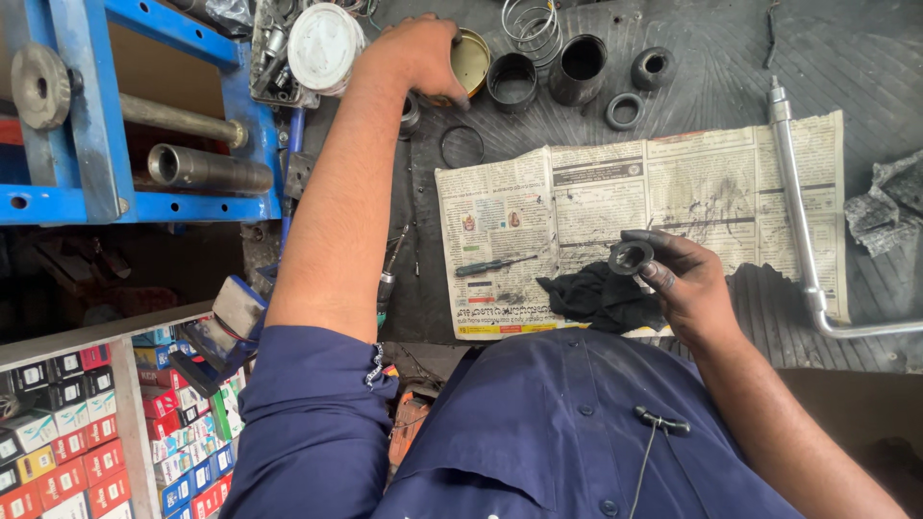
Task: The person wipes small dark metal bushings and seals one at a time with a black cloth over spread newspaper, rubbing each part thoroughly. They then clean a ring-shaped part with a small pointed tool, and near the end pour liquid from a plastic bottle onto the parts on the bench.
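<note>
My left hand (415,55) reaches far forward and rests its fingers on a round brass-coloured tin (471,60) at the top of the mat. My right hand (685,284) holds a small black rubber ring (631,257) between thumb and fingers, above a spread newspaper (731,183). A black rag (594,296) lies on the paper just left of that hand. A small screwdriver (493,265) lies on the paper's left part.
Black sleeves (543,72), a round bushing (653,67), a flat ring (624,111) and a coil spring (532,24) sit at the top. A chrome rod (794,202) lies at right. A blue press frame (91,115) and a shelf of small boxes (87,432) fill the left.
</note>
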{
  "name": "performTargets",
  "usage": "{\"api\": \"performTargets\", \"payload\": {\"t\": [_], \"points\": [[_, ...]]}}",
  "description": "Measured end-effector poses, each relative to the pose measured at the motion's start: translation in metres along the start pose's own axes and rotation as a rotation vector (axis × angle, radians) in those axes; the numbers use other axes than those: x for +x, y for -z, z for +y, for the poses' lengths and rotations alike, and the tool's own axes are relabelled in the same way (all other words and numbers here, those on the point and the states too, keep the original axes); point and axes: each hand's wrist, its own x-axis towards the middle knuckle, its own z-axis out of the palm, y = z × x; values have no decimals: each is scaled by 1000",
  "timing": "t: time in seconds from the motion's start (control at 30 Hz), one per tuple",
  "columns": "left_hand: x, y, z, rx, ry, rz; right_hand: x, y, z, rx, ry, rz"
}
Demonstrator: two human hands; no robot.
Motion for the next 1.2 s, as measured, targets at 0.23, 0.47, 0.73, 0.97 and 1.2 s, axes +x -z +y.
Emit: {"api": "performTargets", "payload": {"t": [0.23, 0.47, 0.73, 0.97, 1.2], "points": [[2, -8, 4, 9, 7, 44, -1, 3, -1, -4, -18, 4], [0, -23, -2, 30, -25, 112, 1, 2, 0, -7, -12, -6], [-5, -43, -10, 35, -73, 231, 1, 1, -1, 2, -28, -23], [-13, -57, -6, 25, -74, 223, 0, 1, 1, 38, -43, -58], [-22, -50, 6, 42, -49, 141, -4, 1, 0, 169, -63, -125]]}}
